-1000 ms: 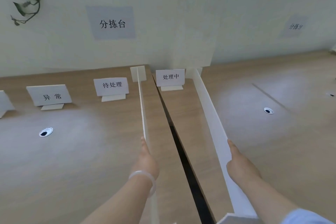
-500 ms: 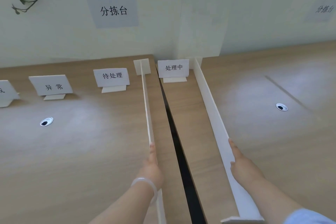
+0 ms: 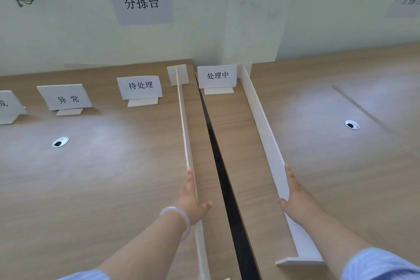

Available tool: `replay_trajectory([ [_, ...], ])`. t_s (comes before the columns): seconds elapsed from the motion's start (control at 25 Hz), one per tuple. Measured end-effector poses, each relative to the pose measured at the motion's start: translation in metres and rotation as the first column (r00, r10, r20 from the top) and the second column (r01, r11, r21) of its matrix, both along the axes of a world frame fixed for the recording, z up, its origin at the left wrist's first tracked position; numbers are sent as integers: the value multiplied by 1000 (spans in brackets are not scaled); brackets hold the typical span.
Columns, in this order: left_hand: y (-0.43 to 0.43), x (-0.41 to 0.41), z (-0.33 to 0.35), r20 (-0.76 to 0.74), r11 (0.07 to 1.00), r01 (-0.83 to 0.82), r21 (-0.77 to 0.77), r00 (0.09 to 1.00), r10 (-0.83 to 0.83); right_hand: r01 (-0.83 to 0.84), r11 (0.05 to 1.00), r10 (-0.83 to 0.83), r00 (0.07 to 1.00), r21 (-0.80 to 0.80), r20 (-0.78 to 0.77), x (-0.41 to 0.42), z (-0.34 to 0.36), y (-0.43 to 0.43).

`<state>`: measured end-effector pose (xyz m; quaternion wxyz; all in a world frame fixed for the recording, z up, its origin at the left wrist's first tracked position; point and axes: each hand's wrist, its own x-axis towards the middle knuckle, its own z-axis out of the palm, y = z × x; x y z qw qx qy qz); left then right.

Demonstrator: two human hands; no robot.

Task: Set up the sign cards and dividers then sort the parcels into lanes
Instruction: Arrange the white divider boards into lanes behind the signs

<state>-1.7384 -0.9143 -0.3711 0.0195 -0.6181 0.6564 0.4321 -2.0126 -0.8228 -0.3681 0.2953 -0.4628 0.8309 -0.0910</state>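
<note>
- Now the left hand [image 3: 192, 200] is reaching forward from a bare forearm with a pale bangle [image 3: 181, 213] at the wrist, and it is holding the left divider [image 3: 183, 120] between straight fingers on the divider's left face and a thumb on its right face.
- The left divider is standing upright on the left desk [image 3: 102, 177], running from the near edge to a small cross foot near the wall, just beside the dark gap [image 3: 221, 166] between the two desks.
- The right hand [image 3: 295, 198] is stretching out in the same way, its fingers lying flat along the right face of the right divider [image 3: 261, 116] and its thumb pressing the left face, so it is gripping the board lightly.
- The right divider is standing on the right desk [image 3: 341, 166], tilting a little, with a flat foot showing at its near end.
- The 处理中 card [image 3: 217, 75] is sitting between the two dividers at the far end.
- The 待处理 card [image 3: 139, 86] and the 异常 card [image 3: 66, 98] are standing left of the left divider, well apart from both hands.
- A light blue sleeve [image 3: 381, 263] is covering the right upper forearm.
</note>
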Motion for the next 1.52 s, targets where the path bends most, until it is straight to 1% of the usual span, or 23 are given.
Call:
replay_trajectory([
  [0.2,1,-1,-1,-2,999,37,-13,999,-37,10,1000,-10,1000,17,-11,-3,-2,-1],
  [0.24,0,1,1,2,998,51,-25,999,-51,18,1000,-18,999,14,-36,-2,0,-3],
  [0.32,-4,8,6,6,995,64,-72,998,-64,23,1000,-25,986,-16,-167,3,10,-12],
  [0.4,-8,23,16,21,985,80,-150,997,-78,-39,997,16,950,-66,-312,17,25,-26],
  [0.44,-9,34,22,37,975,93,-202,996,-87,-88,991,49,940,-102,-336,30,34,-34],
  [0.52,-14,60,36,106,942,117,-313,990,-88,-203,967,148,940,-156,-306,62,47,-50],
  [0.64,-18,122,55,269,887,136,-441,963,-14,-374,909,328,914,-182,-239,136,61,-66],
  [0.76,-9,199,70,352,870,108,-482,933,79,-502,846,452,854,-181,-257,225,73,-72],
  [0.88,11,278,81,391,865,66,-498,907,156,-608,774,546,781,-174,-302,315,85,-79],
  [1.04,48,414,93,439,864,8,-503,864,248,-723,676,653,677,-141,-338,465,93,-77],
  [1.12,65,489,99,476,856,-4,-517,830,291,-775,621,703,616,-115,-357,545,92,-69],
  [1.28,92,616,104,524,857,-37,-514,778,347,-863,497,768,487,-92,-416,677,97,-59],
  [1.44,107,708,102,552,868,-72,-491,745,374,-930,363,822,352,-62,-448,774,103,-59],
  [1.52,101,738,104,541,860,-102,-500,739,402,-937,342,832,337,-70,-441,806,105,-69],
])
